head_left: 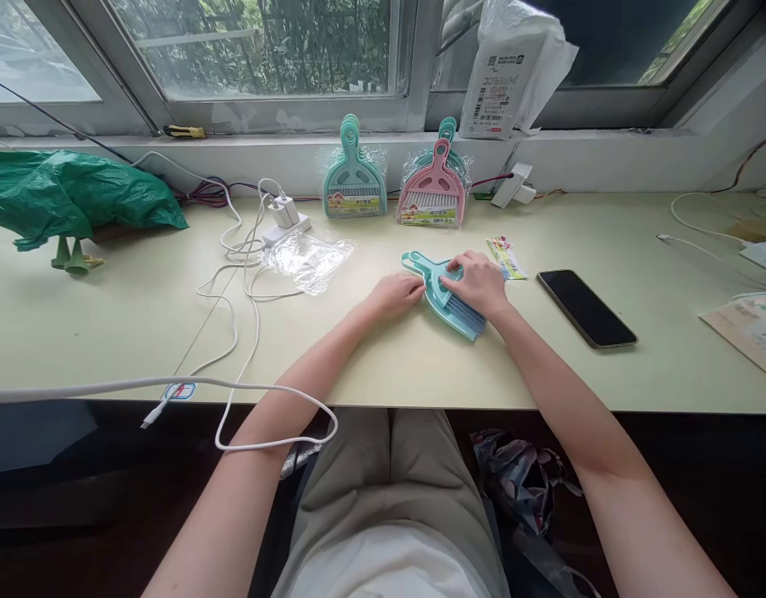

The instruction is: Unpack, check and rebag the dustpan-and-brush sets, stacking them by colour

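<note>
A teal mini dustpan (442, 309) lies tilted on the table in front of me, with its handle towards the upper left. Its matching hand brush (468, 316), with grey-blue bristles, rests in the pan. My left hand (395, 296) is closed at the pan's left edge, its fingertips partly hidden. From the right, my right hand (478, 284) grips the brush near its middle, fingers bent and thumb on top. A printed label card (506, 257) lies flat just behind my right hand.
Wrapped teal (354, 178) and pink (434, 187) dustpan sets lean against the back wall. Clear plastic wrap (308, 259) and white cables (234, 320) lie left. A black phone (586, 308) lies right. A green plastic bag (77, 195) sits far left; a white parcel bag (513, 75) stands on the sill.
</note>
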